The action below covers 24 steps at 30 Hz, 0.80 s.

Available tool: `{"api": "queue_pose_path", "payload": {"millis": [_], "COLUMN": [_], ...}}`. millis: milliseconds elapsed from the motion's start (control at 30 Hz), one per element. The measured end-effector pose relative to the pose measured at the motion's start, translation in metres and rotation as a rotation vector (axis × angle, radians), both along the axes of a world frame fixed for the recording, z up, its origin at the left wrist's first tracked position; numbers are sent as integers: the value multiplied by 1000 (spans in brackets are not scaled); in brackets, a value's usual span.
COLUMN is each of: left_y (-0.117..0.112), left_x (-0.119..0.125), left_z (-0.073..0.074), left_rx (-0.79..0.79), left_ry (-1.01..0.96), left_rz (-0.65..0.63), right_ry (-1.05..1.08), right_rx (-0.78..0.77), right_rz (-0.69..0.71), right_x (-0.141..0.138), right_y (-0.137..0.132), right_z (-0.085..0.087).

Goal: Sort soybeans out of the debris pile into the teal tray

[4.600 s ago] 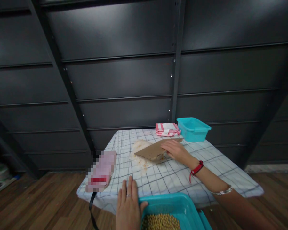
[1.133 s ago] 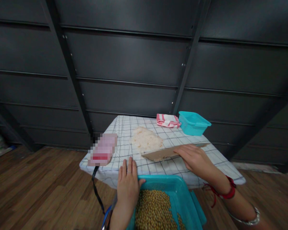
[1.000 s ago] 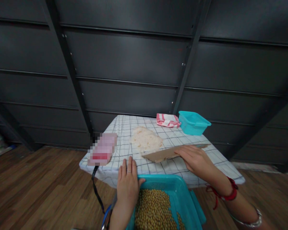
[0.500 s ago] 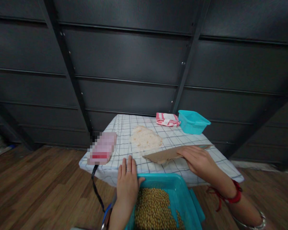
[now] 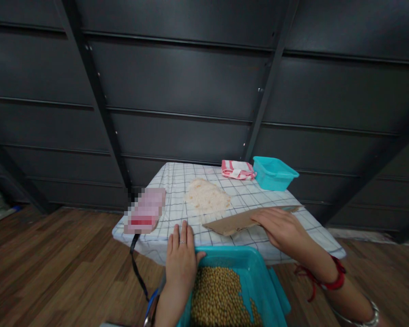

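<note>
My right hand [image 5: 276, 225] is closed on a piece of brown cardboard [image 5: 230, 222], tilted with its lower edge on the checked tablecloth. My left hand [image 5: 181, 250] lies flat with fingers stretched on the near edge of the cloth, its thumb by the rim of a teal bin [image 5: 255, 263]. Inside that bin is a heap of small round greenish-brown beans or peas [image 5: 218, 295]. Beyond the cardboard, a pale pile of rice-like grains or flakes [image 5: 207, 196] is spread on the cloth; its exact kind I cannot tell.
The small table with its white checked cloth [image 5: 177, 177] stands against a dark panelled wall [image 5: 177, 77]. At its back right are a folded red-and-white striped cloth [image 5: 237, 169] and a smaller turquoise bin [image 5: 276, 175]. A blurred pink object [image 5: 146, 209] lies at left, with a black strap [image 5: 138, 270] hanging down.
</note>
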<state>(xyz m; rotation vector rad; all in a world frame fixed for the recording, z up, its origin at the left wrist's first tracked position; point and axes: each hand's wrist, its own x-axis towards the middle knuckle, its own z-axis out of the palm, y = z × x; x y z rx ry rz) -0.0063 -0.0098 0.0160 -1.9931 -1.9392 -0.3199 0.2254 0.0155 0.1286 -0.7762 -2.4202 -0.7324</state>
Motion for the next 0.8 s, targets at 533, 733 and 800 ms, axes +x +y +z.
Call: {"api": "queue_pose_path", "payload": {"millis": [533, 733, 800], "left_y": [-2, -3, -3], "left_x": [3, 4, 4], "left_z": [7, 10, 9], "left_rx": [-55, -70, -63], "left_ry": [-70, -81, -76], "left_rz": [18, 28, 27], "right_ry": [-1, -11, -11], "right_rx": [-33, -51, -48], "right_rz": [47, -3, -20], "right_x": [3, 4, 4], "right_y": [-16, -18, -17], "right_z": [5, 8, 8]}}
